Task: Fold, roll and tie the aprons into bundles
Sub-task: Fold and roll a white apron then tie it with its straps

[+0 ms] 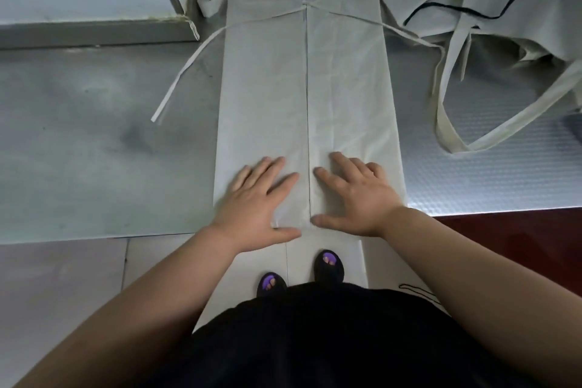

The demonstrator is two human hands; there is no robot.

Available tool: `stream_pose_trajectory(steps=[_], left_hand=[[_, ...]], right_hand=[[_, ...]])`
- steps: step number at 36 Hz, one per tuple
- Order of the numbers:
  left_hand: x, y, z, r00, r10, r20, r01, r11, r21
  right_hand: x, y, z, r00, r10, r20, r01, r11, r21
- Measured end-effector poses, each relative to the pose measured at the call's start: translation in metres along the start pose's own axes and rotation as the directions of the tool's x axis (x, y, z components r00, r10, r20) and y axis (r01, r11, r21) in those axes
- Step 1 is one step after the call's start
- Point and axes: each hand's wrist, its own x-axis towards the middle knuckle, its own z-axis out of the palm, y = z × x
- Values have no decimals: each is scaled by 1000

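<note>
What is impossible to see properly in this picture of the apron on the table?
- Head view, top edge: it cuts off the far end of the folded apron.
- Head view, right and top edges: they cut off the pile of aprons, so their number is unclear.
- Head view: the left hand and right hand lie flat on the apron and hide the cloth beneath.

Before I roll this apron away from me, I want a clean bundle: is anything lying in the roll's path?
The left hand and right hand rest flat on the folded apron. Nothing foreign lies on it ahead; only its own ties cross near the far end, and the apron pile sits beside its right edge.
</note>
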Motion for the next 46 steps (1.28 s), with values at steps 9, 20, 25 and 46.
stream_pose_trajectory(steps=[9, 20, 25, 46], left_hand=[[-17, 10, -11, 998, 13, -69, -23, 989, -147], [23, -14, -60, 947, -265, 182, 290, 949, -121], [30, -13, -62, 916, -347, 200, 353, 935, 3], [-12, -5, -20, 997, -43, -56, 38, 996, -78]], right_hand=[[-29, 1, 3, 988, -142, 68, 146, 987, -66], [5, 22, -34, 973, 200, 115, -205, 978, 32], [16, 26, -40, 961, 250, 117, -244, 968, -64], [-16, 26, 6, 988, -84, -133, 69, 991, -112]])
